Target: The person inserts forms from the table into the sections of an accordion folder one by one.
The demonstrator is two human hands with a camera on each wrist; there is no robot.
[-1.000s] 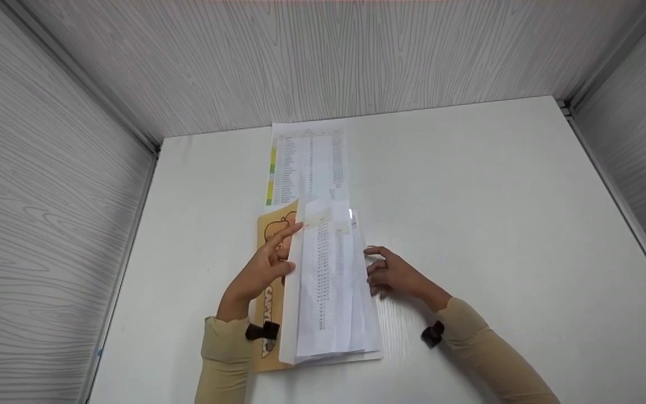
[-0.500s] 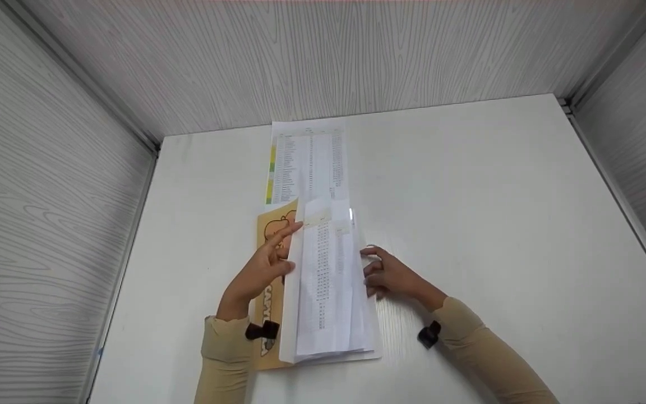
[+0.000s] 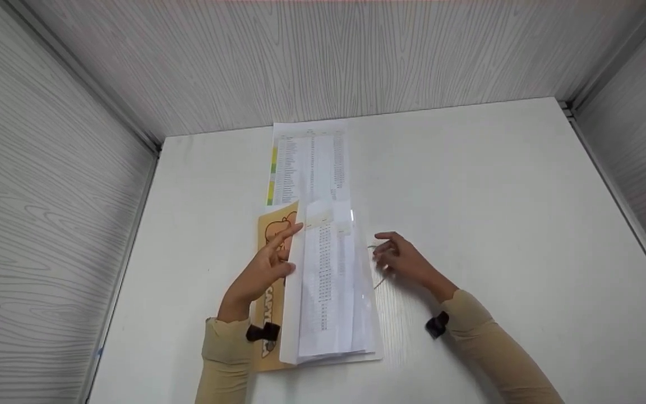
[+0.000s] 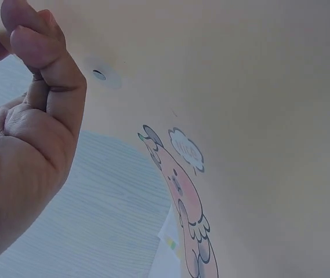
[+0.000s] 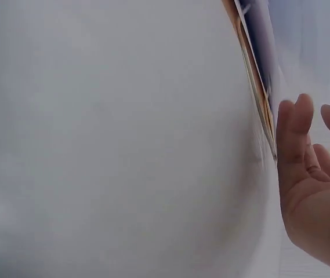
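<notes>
A document folder [image 3: 272,292] with a tan cartoon cover lies partly opened, printed sheets [image 3: 334,280] on its right part. My left hand [image 3: 255,275] rests on the cover, the index finger extended onto its white strip [image 3: 291,308] and the thumb lower on the same strip. In the left wrist view the hand [image 4: 43,133] is beside the tan cover [image 4: 257,87]. At the folder's right edge my right hand [image 3: 404,261] has loosely bent fingers, and a thin reddish elastic cord [image 3: 379,283] runs from the edge to them. The right wrist view shows the hand [image 5: 312,185] by the folder's edge, thumb apart.
More printed sheets [image 3: 312,163] with yellow and green side marks lie beyond the folder, reaching near the back edge of the white table [image 3: 485,185]. Grey wood-grain panels [image 3: 312,62] stand behind and at both sides.
My right hand first shifted slightly left, then moved right and away from the folder's edge. The thin cord now shows between edge and fingers. My left hand has stayed in place.
</notes>
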